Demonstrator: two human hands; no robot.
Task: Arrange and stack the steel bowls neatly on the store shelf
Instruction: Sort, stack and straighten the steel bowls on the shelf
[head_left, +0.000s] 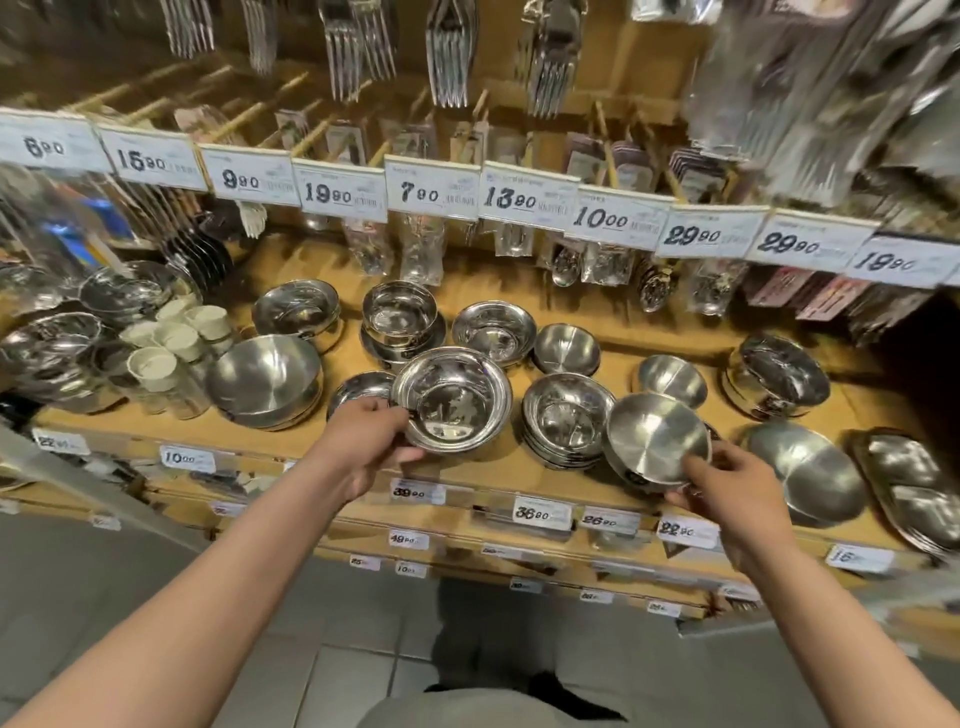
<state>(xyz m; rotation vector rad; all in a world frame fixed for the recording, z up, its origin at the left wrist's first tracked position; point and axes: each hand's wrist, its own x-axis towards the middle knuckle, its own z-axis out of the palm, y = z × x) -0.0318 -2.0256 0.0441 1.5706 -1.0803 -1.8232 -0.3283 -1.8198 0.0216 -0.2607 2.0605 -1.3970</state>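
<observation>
Many steel bowls lie on the wooden shelf (467, 483). My left hand (366, 439) grips the left rim of a shiny wide-rimmed bowl (451, 397), held a little above the shelf's front. My right hand (732, 488) holds a brushed steel bowl (655, 441) by its lower right rim, tilted toward me. Between them stands a stack of shiny bowls (567, 415). Further back sit a deep bowl on a stack (399, 314), a wide-rimmed bowl (493, 330) and two small brushed bowls (566, 347) (672, 379). A small bowl (358, 389) is partly hidden behind my left hand.
A large brushed bowl stack (265, 382) and white-lidded jars (166, 348) stand at the left. At the right lie another brushed bowl (810, 467), steel trays (914, 483) and a round tin (776, 382). Price tags (431, 189) and hanging cutlery packs (452, 47) overhang the shelf.
</observation>
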